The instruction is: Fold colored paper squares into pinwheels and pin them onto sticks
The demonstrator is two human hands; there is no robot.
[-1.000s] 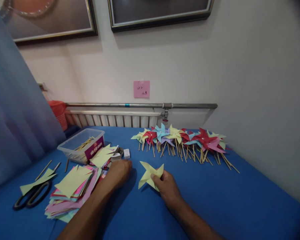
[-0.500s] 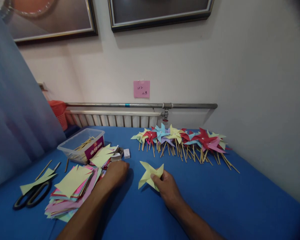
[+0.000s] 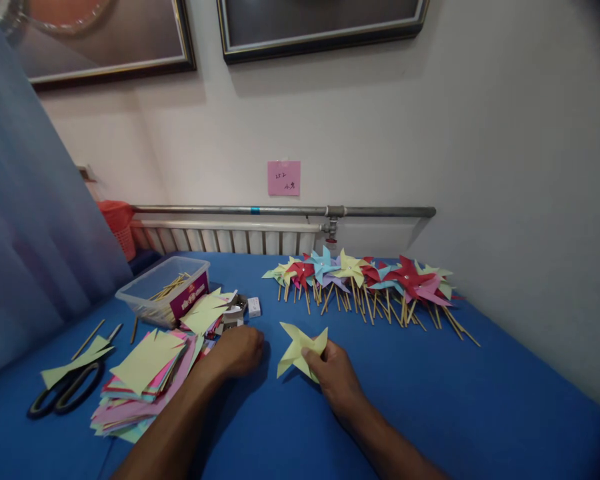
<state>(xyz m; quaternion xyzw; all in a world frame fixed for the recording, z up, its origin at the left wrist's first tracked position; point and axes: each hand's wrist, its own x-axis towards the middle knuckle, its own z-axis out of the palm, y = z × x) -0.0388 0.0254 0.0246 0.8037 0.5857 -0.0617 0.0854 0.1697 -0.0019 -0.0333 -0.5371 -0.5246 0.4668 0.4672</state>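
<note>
Right hand (image 3: 333, 373) pinches the yellow paper pinwheel (image 3: 300, 347) by its near-right blade, mid-table (image 3: 430, 393), no stick on it. Pinwheel lies nearly flat; four tips splay out, longest span runs near-left to far-right. Left hand (image 3: 237, 350) knuckles up, fingers curled down beside the small open box (image 3: 235, 310); can't tell if it grips anything. Paper squares stack (image 3: 140, 380) at left edge, scissors (image 3: 63, 393) beyond. Finished pinwheels (image 3: 370, 280) along far edge.

One head-worn camera looks forward and down, close over the blue surface (image 3: 430, 393), facing the wall (image 3: 380, 133) beyond.
</note>
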